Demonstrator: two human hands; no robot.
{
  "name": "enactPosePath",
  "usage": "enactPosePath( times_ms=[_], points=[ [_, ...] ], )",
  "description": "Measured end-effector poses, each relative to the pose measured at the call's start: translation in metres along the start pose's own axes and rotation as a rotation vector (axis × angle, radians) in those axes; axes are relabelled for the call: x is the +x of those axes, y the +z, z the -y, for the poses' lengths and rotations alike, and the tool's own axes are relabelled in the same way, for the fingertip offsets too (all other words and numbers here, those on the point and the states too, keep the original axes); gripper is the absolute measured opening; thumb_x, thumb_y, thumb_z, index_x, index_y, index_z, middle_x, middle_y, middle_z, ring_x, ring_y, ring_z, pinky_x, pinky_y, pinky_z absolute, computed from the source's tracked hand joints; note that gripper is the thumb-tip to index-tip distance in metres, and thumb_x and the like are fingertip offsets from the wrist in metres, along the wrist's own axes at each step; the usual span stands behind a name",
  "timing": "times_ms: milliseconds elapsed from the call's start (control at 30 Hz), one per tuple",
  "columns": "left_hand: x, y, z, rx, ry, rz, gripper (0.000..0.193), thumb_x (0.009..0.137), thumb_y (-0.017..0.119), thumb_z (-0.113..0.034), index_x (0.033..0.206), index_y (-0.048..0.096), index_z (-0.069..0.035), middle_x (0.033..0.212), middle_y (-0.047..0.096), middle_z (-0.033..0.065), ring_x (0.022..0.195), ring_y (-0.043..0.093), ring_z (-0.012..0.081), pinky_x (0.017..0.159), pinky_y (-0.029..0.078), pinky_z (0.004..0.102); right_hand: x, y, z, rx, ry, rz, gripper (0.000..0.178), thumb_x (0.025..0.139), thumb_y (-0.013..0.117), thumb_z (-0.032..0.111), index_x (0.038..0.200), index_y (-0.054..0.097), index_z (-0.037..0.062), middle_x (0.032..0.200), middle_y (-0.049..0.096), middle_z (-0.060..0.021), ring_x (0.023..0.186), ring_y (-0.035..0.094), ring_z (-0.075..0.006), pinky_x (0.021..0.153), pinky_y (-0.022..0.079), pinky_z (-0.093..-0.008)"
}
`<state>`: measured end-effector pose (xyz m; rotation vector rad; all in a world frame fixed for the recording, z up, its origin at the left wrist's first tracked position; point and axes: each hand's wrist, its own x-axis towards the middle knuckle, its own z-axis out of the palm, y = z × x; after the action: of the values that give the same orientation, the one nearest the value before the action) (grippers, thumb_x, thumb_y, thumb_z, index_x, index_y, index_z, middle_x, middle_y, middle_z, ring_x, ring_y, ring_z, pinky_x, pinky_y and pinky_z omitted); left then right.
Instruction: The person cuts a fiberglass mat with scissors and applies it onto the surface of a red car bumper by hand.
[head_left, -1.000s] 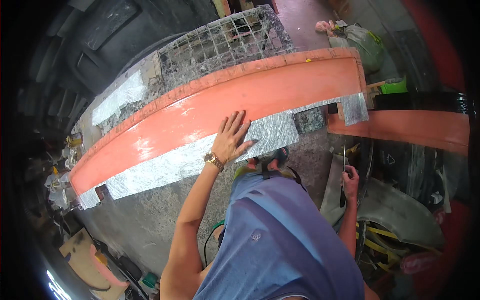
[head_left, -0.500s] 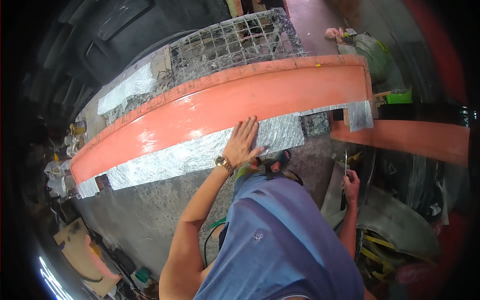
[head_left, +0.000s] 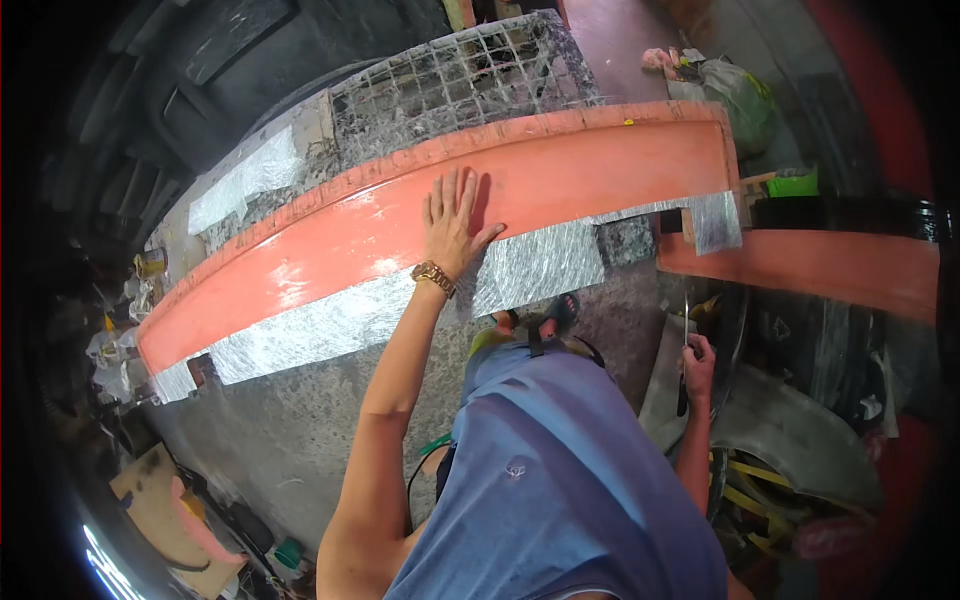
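Note:
A long, curved orange mould [head_left: 560,165] with a raised far rim lies across the bench. Shiny whitish fibre matting [head_left: 320,327] runs along its near edge and overhangs it. My left hand [head_left: 452,225], a watch on its wrist, lies with fingers spread on the mould's glossy orange face, its heel near the matting. Down at my right side, my right hand [head_left: 699,366] is closed around a slim knife [head_left: 683,400]; its black handle shows below the fist and its thin blade points up and away.
Behind the mould is a crusted wire grid [head_left: 460,85], with a loose matting piece [head_left: 245,175] to its left. A second orange panel [head_left: 830,268] stands at right, above a grey curved panel [head_left: 790,430]. A green bag [head_left: 738,103] sits far right; clutter lies at left.
My left hand has slid left and away from me, off the matting's edge and onto the orange face. My right hand still grips the knife in nearly the same place.

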<state>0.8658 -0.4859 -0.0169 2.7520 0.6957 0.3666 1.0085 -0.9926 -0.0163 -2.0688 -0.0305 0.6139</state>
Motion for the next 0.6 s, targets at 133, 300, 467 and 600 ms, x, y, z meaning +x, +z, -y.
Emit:
enactPosePath(
  times_ms=[133,300,467,600],
  points=[
    [-0.013,-0.001,0.009,0.009,-0.08,0.068,0.111,0.073,0.07,-0.065,0.157,0.015,-0.016,0.163,0.006,0.0183,0.148,0.007,0.0427,0.115,0.011,0.062,-0.006,0.004,0.001,0.023,0.019,-0.02,0.02,0.089,0.058,0.005,0.108,0.062,0.0018,0.08,0.058,0.0002,0.061,0.052,-0.0053,0.049,0.042,-0.0235],
    [-0.019,-0.006,0.006,-0.034,-0.139,0.111,0.106,0.076,0.071,-0.058,0.157,0.016,-0.017,0.163,0.005,0.0171,0.149,0.003,0.0424,0.116,0.01,0.0603,-0.012,0.003,0.008,0.012,0.028,-0.026,0.02,0.089,0.058,0.006,0.108,0.062,0.0013,0.078,0.058,-0.0003,0.059,0.051,-0.0054,0.048,0.04,-0.0231],
    [-0.013,-0.002,-0.005,-0.127,0.013,0.032,0.081,0.09,0.063,-0.043,0.155,0.024,-0.014,0.162,0.015,0.0144,0.149,0.011,0.0377,0.117,0.013,0.0568,-0.012,0.009,0.035,-0.005,0.041,-0.038,0.022,0.089,0.057,0.005,0.11,0.061,0.0005,0.081,0.06,-0.0012,0.06,0.051,-0.0057,0.049,0.04,-0.023],
    [0.001,0.009,-0.036,-0.053,0.235,0.175,0.071,0.097,0.049,-0.045,0.153,0.027,-0.007,0.161,0.021,0.0124,0.149,0.016,0.0331,0.119,0.013,0.0508,-0.01,0.003,0.029,0.005,0.019,-0.026,0.026,0.087,0.057,0.006,0.112,0.06,-0.0004,0.086,0.063,-0.0046,0.062,0.056,-0.0083,0.05,0.044,-0.0247]
  ],
)
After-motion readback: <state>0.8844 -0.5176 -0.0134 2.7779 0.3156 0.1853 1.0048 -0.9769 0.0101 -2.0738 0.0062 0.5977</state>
